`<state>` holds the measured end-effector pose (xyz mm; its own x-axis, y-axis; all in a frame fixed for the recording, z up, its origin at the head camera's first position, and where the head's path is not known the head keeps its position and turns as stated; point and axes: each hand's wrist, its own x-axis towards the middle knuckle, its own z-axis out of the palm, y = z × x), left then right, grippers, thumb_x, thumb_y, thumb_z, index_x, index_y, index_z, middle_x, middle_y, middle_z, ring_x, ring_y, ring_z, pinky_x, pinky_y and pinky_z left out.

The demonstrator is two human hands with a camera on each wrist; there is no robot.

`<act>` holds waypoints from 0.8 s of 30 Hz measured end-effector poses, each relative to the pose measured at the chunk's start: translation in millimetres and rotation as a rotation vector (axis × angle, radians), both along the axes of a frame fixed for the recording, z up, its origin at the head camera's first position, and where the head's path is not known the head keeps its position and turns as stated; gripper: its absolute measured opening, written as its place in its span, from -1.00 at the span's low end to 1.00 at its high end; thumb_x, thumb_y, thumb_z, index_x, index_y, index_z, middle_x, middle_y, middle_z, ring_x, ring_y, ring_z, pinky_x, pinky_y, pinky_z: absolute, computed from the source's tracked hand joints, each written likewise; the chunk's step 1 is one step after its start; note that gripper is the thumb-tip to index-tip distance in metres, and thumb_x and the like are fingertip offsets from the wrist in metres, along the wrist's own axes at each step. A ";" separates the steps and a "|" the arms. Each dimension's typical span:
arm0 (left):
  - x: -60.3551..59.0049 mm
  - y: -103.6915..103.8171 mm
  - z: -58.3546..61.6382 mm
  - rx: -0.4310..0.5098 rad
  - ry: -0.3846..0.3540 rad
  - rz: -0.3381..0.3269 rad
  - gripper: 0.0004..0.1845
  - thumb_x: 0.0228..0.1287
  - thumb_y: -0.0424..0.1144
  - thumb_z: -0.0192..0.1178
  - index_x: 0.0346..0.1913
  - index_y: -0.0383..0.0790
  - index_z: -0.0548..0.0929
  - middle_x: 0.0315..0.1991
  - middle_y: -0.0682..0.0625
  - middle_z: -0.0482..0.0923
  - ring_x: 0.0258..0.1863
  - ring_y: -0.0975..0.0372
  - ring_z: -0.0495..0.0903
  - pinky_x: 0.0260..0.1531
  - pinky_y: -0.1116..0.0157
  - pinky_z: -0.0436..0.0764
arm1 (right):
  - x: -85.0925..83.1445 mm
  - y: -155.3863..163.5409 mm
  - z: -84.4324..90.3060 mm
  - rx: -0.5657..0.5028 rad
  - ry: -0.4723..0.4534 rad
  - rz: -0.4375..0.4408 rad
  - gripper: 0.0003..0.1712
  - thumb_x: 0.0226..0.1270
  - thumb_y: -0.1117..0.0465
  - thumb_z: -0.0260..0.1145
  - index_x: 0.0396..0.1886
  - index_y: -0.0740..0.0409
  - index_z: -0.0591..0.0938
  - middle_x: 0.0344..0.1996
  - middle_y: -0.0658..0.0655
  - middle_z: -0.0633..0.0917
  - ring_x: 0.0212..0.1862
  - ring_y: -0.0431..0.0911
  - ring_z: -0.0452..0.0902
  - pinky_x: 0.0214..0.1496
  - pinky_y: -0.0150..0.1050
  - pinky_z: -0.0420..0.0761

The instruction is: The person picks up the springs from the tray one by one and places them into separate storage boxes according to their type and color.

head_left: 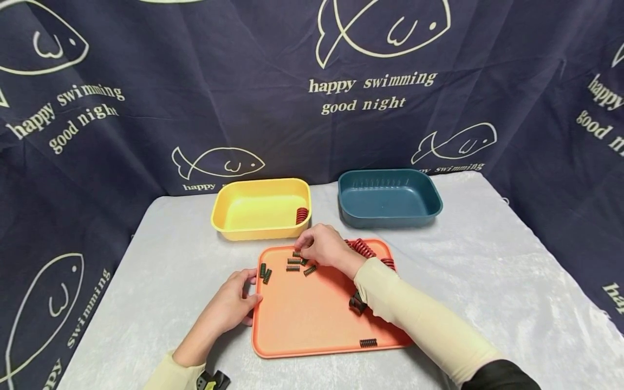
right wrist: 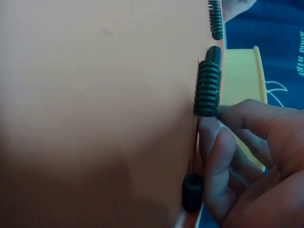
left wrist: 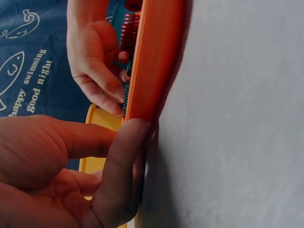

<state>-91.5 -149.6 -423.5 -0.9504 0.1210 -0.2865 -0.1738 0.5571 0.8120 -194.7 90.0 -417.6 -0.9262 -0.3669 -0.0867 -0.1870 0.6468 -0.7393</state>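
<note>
An orange tray [head_left: 312, 319] lies in front of me with several small green springs [head_left: 293, 268] and a few red springs [head_left: 363, 248] on it. My right hand [head_left: 301, 250] reaches over the far part of the tray and pinches one green spring [right wrist: 207, 90] between its fingertips [right wrist: 237, 111]. My left hand [head_left: 253, 290] holds the tray's left edge [left wrist: 156, 61], thumb on the rim. Another green spring [head_left: 368, 342] lies alone near the tray's front edge.
A yellow bin [head_left: 258, 208] stands behind the tray on the left, with one red spring [head_left: 301, 215] inside. A dark blue bin [head_left: 387, 197] stands behind it on the right. A grey cloth [head_left: 487, 260] covers the table, and a navy fish-print curtain [head_left: 195, 81] hangs behind.
</note>
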 end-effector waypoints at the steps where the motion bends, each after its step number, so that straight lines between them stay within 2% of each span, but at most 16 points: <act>1: 0.2 -0.1 0.1 -0.001 0.000 0.000 -0.40 0.31 -0.58 0.28 0.40 -0.37 0.44 -0.05 -0.19 0.37 -0.58 0.12 0.57 -0.70 0.18 0.74 | 0.1 1.0 0.5 -0.025 -0.029 0.003 -0.79 0.19 0.42 0.44 -0.29 0.05 0.84 -0.56 -0.06 0.73 -0.52 -0.22 0.62 -0.50 -0.38 0.61; 5: 0.4 -0.4 0.0 -0.003 -0.003 0.000 -0.40 0.32 -0.57 0.28 0.40 -0.37 0.43 -0.04 -0.19 0.37 -0.60 0.12 0.57 -0.70 0.18 0.74 | -0.3 7.0 2.7 -0.190 -0.171 0.001 -0.79 0.28 0.45 0.37 -0.19 0.15 0.82 -0.52 0.09 0.74 -0.55 -0.11 0.64 -0.60 -0.28 0.70; 9: 0.0 -1.1 -0.3 -0.009 -0.002 -0.003 -0.40 0.32 -0.56 0.29 0.41 -0.36 0.43 -0.02 -0.19 0.37 -0.59 0.13 0.57 -0.69 0.18 0.74 | -1.2 14.8 9.8 -0.367 -0.300 0.009 -0.77 0.29 0.50 0.33 -0.11 0.30 0.79 -0.39 0.24 0.77 -0.46 -0.02 0.71 -0.50 -0.19 0.79; 11: -0.1 -1.1 -0.1 -0.012 -0.002 -0.005 -0.40 0.32 -0.56 0.29 0.41 -0.36 0.43 -0.03 -0.19 0.37 -0.59 0.13 0.57 -0.69 0.18 0.74 | -1.8 19.9 14.1 -0.413 -0.338 0.019 -0.77 0.29 0.50 0.33 -0.09 0.33 0.78 -0.34 0.31 0.78 -0.40 -0.02 0.74 -0.43 -0.16 0.81; 17: -0.7 -1.1 0.4 -0.021 -0.004 -0.005 -0.40 0.32 -0.55 0.30 0.40 -0.36 0.43 -0.06 -0.19 0.37 -0.59 0.12 0.57 -0.70 0.19 0.74 | -6.6 37.2 24.0 -0.471 -0.350 0.038 -0.74 0.31 0.46 0.36 -0.02 0.34 0.77 -0.23 0.44 0.75 -0.29 0.06 0.77 -0.30 -0.10 0.84; 20: -0.9 -0.9 0.6 -0.025 -0.006 -0.006 -0.40 0.31 -0.55 0.31 0.40 -0.36 0.43 -0.05 -0.19 0.37 -0.59 0.12 0.57 -0.70 0.19 0.74 | -10.3 46.5 29.1 -0.483 -0.339 0.034 -0.73 0.32 0.46 0.37 0.01 0.35 0.76 -0.21 0.42 0.75 -0.21 0.14 0.76 -0.29 -0.11 0.84; 24: -1.0 -0.9 0.0 -0.020 -0.006 -0.008 -0.40 0.31 -0.56 0.30 0.40 -0.37 0.43 -0.04 -0.19 0.37 -0.58 0.12 0.57 -0.70 0.19 0.74 | -16.4 60.4 39.6 -0.499 -0.335 -0.011 -0.71 0.34 0.46 0.36 0.04 0.38 0.74 -0.21 0.36 0.75 -0.18 0.11 0.76 -0.23 -0.07 0.84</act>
<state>-92.5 -150.5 -423.5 -0.9476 0.1227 -0.2950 -0.1745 0.5747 0.7995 -211.1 150.4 -378.0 -0.8821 -0.4292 -0.1942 0.1132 0.2070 -0.9718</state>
